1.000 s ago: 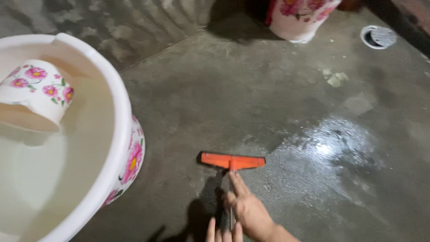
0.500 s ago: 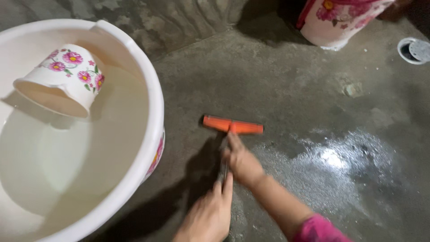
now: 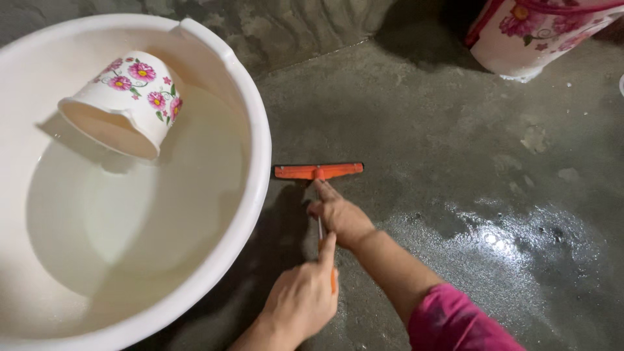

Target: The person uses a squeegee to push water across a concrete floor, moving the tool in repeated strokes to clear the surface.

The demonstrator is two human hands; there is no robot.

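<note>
- Two hands are gripping one floor squeegee (image 3: 318, 171), a tool with an orange crossbar head and a thin shaft running back toward the person.
- Its head is showing as a flat orange strip with a dark edge along its top and far end, and a small raised socket at its middle where the shaft joins.
- Lying on the wet concrete floor (image 3: 455, 162), the head is sitting just beside the rim of the big white basin (image 3: 257, 162), on the side away from the basin's water.
- The crossbar's long axis is running left to right across the view, one end nearly touching the basin, the other pointing away from it.
- The shaft is pointing from the head back toward the person, roughly square to the crossbar, most of it hidden by the hands.
- The right hand (image 3: 341, 218) is lying closest to the head, fingers closed over the shaft, the forefinger stretching forward to the socket.
- The left hand (image 3: 302, 302) is sitting farther back from the basin's rim, fingers wrapped around an orange part of the shaft.
- A flowered white cup (image 3: 127, 104) is floating tilted inside the basin, its mouth turned down and toward the person.
- A flowered bucket (image 3: 539, 32) is standing well apart from the basin, at the far corner of the floor.
</note>
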